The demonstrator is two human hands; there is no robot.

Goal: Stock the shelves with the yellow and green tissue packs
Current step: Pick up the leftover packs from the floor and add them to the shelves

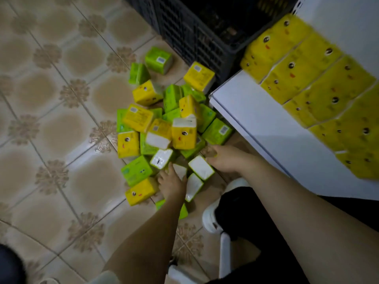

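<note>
On the white flat shelf [266,128] at the right, a run of yellow plastic-wrapped tissue packs with cartoon faces [320,87] already stands in neat rows against the back, reaching from the far end toward the near edge. The front strip of that shelf is bare, and no green pack shows on it. The job therefore looks partly done: some of the yellow stock is placed, while a good deal remains.

What remains lies on the beige patterned tile floor [51,111], in a loose heap of yellow and green tissue packs [164,128] just left of the shelf's corner. A few strays sit apart, among them a green wrapped pack [159,59] and a yellow one [199,75] close to the dark slatted plastic crate [190,31].

Both arms reach down into the near side of the heap. The left hand [172,184] is lowered palm down, its fingers spread over a green pack with a white end face [180,171]; its grip looks open and resting, though the blur leaves some doubt whether the fingers have begun to curl. The right hand [222,158] stretches beside another white-ended green pack [201,168], touching its edge, fingers pointing toward the pile; whether its grip has closed on anything cannot be told, since the fingertips are hidden among the packs.

A white shoe [211,218] and a dark trouser leg [246,212] show below the right arm.
</note>
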